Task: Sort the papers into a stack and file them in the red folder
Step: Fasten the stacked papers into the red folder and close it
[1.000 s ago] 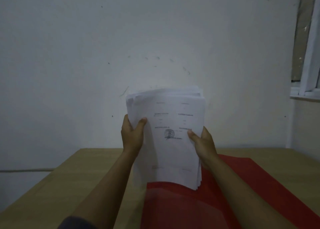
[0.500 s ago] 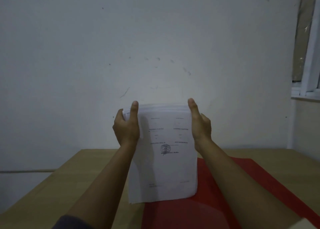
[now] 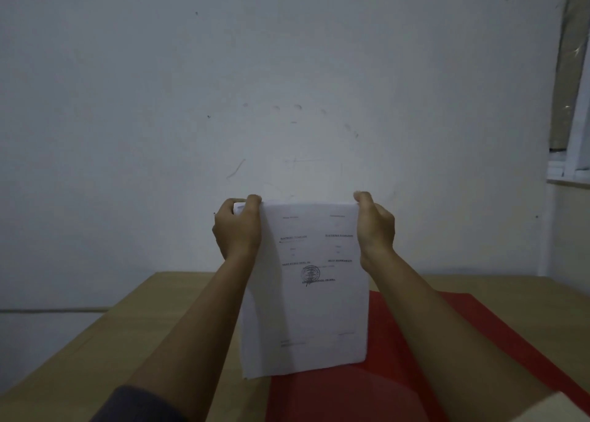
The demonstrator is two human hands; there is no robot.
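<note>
The person holds a stack of papers (image 3: pixel 305 290) upright in front of them, one hand at each top corner. The left hand (image 3: pixel 238 228) grips the upper left corner, its thumb hooked over the top edge and its fingers curled behind the sheets. The right hand (image 3: pixel 374 227) grips the upper right corner the same way, thumb on top. The front sheet faces the viewer and carries a few short lines of print and a round blue stamp (image 3: pixel 310 274); the wording is too faint to read. The stack's lower edge stands on, or just above, the red folder (image 3: pixel 415 351) — from this angle I cannot tell which. The folder lies flat on the wooden table (image 3: pixel 95 342), spreading toward the right. Behind the table rises a pale, scuffed wall (image 3: pixel 223 102), with a white window frame (image 3: pixel 571 166) at the far right.
</note>
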